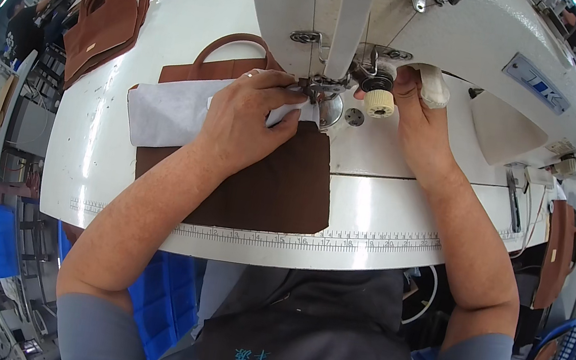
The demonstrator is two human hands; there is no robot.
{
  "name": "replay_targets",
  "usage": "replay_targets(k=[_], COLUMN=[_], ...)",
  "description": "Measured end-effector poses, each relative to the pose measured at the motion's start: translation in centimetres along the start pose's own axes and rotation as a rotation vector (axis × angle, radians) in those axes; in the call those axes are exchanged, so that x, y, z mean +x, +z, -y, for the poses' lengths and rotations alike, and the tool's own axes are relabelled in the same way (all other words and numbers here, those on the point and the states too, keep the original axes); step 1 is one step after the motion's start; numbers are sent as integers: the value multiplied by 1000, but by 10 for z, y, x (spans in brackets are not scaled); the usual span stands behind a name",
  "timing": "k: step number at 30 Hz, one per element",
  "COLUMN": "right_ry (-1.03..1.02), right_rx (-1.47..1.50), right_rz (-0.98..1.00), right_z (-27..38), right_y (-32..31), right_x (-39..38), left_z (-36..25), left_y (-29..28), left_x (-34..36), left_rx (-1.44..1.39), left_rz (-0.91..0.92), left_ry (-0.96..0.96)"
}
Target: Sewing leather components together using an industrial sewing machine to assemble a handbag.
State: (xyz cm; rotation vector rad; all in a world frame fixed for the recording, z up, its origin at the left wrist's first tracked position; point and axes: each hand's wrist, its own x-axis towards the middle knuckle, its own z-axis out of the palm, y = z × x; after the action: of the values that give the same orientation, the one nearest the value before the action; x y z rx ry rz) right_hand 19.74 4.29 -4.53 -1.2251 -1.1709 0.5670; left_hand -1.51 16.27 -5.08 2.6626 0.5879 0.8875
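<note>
At far left, on a white tabletop (86, 151), a stack of brown handbag pieces (105, 36) with handles. Toward the middle, a brown bag panel (242, 192), with white lining (164, 115) across the far part and a looped brown handle (230, 44) beyond. Over these, the left hand (247, 112), thumb and fingers pinching a fold of lining just beside the presser foot (317, 96). Above and rightward, a white sewing machine (491, 46). Just right of a cream dial (380, 103), the right hand (418, 117), apart from the panel, with fingers partly hidden; impossible to tell whether gripping anything. Farther right, a slim dark hand tool (513, 202), then another brown handbag piece (556, 254). Apparently aligning or stitching lining to panel; calls next, most likely, for keeping layers flat and guiding them evenly underneath.
</note>
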Motion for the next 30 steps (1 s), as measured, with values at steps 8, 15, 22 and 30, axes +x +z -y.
replay_targets(k=[8,15,22,30], right_ry=[-32,-52,-195,-580], right_rx=[33,46,-607,-806], right_rz=[24,82,341,340], right_z=[-2,-7,-1,-4], right_y=[1,-1,-7,0], right_x=[1,-2,-10,-13], left_z=[0,0,1,1], left_y=[0,1,0,-13], left_x=[0,1,5,3], left_rx=[1,8,-2,-146], left_rz=[4,-12,0,41], left_ry=[-14,2,-1,-13])
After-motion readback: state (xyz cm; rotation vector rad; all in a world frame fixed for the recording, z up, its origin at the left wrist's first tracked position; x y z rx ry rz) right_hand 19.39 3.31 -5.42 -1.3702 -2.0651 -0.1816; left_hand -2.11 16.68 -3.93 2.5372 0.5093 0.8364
